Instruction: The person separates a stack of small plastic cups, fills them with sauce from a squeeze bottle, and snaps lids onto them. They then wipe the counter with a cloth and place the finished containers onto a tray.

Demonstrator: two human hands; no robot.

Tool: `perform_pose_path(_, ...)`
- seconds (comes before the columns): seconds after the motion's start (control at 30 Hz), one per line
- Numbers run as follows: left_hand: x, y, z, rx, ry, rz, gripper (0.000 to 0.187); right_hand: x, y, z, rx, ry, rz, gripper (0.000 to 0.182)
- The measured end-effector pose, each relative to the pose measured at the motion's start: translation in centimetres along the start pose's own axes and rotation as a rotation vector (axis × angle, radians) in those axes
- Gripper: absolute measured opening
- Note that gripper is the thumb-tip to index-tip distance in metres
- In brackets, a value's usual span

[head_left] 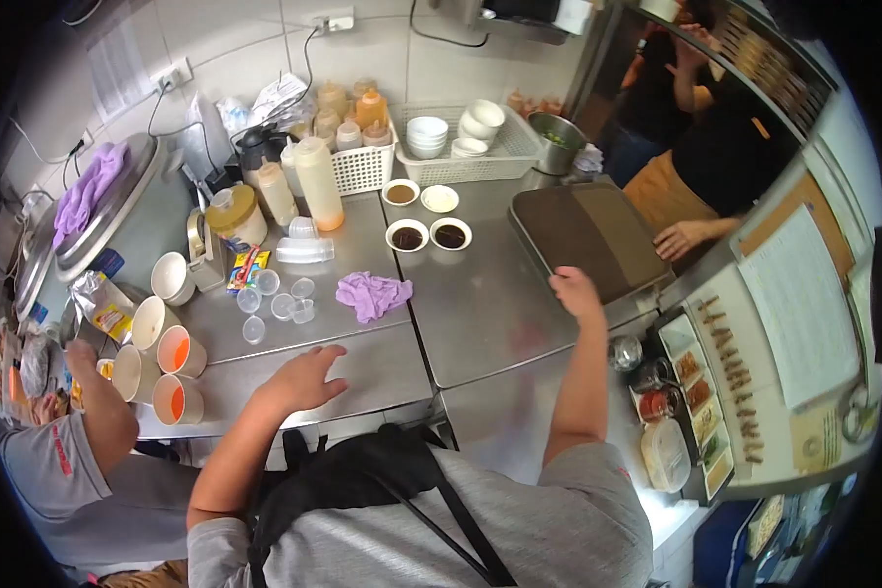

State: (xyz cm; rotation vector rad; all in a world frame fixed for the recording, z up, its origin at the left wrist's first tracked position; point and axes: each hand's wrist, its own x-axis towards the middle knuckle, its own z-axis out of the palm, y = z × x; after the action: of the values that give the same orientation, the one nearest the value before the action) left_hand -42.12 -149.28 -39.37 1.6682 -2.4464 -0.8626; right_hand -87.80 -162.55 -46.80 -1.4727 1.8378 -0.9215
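Observation:
My right hand (576, 292) is at the near left corner of a brown two-toned tray (598, 230), its fingers curled at the edge. Another person's hand (683, 238) rests by the tray's right side. My left hand (307, 380) hovers over the steel counter near its front edge, thumb and fingers apart, holding nothing. Ahead of it lie a crumpled purple cloth (373, 296) and several small clear plastic cups (282, 306). Two bowls of dark sauce (407, 235) stand farther back, beside a bowl of brown sauce (400, 193) and a bowl of pale sauce (440, 199).
Squeeze bottles (318, 181) and a white basket (470, 162) of bowls line the wall. Paper tubs (180, 350), two with orange contents, stand left, near a co-worker's arm (103, 412). A metal pot (556, 142) sits behind the tray. Condiment containers (696, 392) line the right.

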Motion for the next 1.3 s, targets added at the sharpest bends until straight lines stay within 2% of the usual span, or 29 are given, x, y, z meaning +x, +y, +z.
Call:
perform_pose_path(0.03,0.5,-2.3,1.1,-0.093,-0.012,-0.076,0.047,2.3,2.4,-0.9,-0.115,0.099,-0.037,0.045)
perform_pose_path(0.07,0.3,-4.3,2.9,-0.199,-0.013,-0.183,0.045,2.1,0.8,-1.8,-0.042,0.024,0.085,0.043)
perform_pose_path(0.1,0.2,-6.5,4.9,-0.305,0.158,-0.149,0.042,3.4,2.3,-1.4,-0.020,0.050,0.057,0.042)
perform_pose_path(0.13,-0.4,-7.1,5.4,-0.395,0.235,-0.237,0.042,2.5,-0.2,-0.7,0.109,-0.021,0.138,0.040)
perform_pose_path(0.23,-1.6,-9.6,8.0,-0.577,0.445,-0.431,0.037,1.5,-4.5,4.0,0.284,-0.311,0.123,0.032)
perform_pose_path(0.33,-1.8,-12.0,10.1,-0.529,0.509,-0.565,0.028,0.0,-7.5,11.9,0.300,-0.679,-0.151,0.035)
perform_pose_path(0.4,-1.4,-13.2,10.2,-0.417,0.533,-0.514,0.029,-1.1,-11.0,17.2,0.103,-0.724,-0.571,0.038)
perform_pose_path(0.43,-1.1,-13.4,9.6,-0.421,0.476,-0.536,0.029,-1.6,-12.5,19.3,0.011,-0.729,-0.778,0.040)
perform_pose_path(0.5,-0.8,-13.4,8.8,-0.448,0.456,-0.598,0.026,-2.1,-12.5,24.1,-0.117,-0.635,-0.852,0.041)
perform_pose_path(0.53,-0.8,-13.5,9.0,-0.457,0.522,-0.579,0.025,-2.3,-12.7,26.7,-0.172,-0.586,-0.901,0.041)
perform_pose_path(0.57,-1.0,-13.3,8.9,-0.452,0.558,-0.592,0.023,-3.3,-12.8,28.2,-0.474,-0.545,-0.929,0.037)
perform_pose_path(0.6,-1.1,-13.6,9.9,-0.462,0.651,-0.564,0.022,-3.6,-12.6,29.6,-0.486,-0.510,-0.966,0.037)
perform_pose_path(0.67,-2.1,-13.4,10.8,-0.519,0.684,-0.484,0.022,-3.2,-12.6,31.4,-0.514,-0.422,-1.028,0.037)
perform_pose_path(0.73,-3.4,-13.0,11.4,-0.500,0.703,-0.427,0.023,-2.6,-12.9,32.4,-0.500,-0.405,-0.995,0.037)
perform_pose_path(0.8,-4.9,-12.4,11.1,-0.601,0.657,-0.469,0.023,-2.7,-13.5,32.9,-0.498,-0.382,-0.958,0.036)
perform_pose_path(1.1,-8.2,-12.8,12.4,-0.966,0.769,-0.503,0.022,-3.3,-14.0,33.1,-0.537,-0.339,-0.927,0.034)
perform_pose_path(1.2,-8.4,-12.2,12.1,-0.836,0.806,-0.516,0.021,-3.2,-13.9,33.5,-0.549,-0.310,-0.940,0.034)
perform_pose_path(1.3,-7.9,-13.1,13.8,-0.728,0.912,-0.440,0.020,-2.9,-13.4,33.5,-0.532,-0.291,-0.975,0.033)
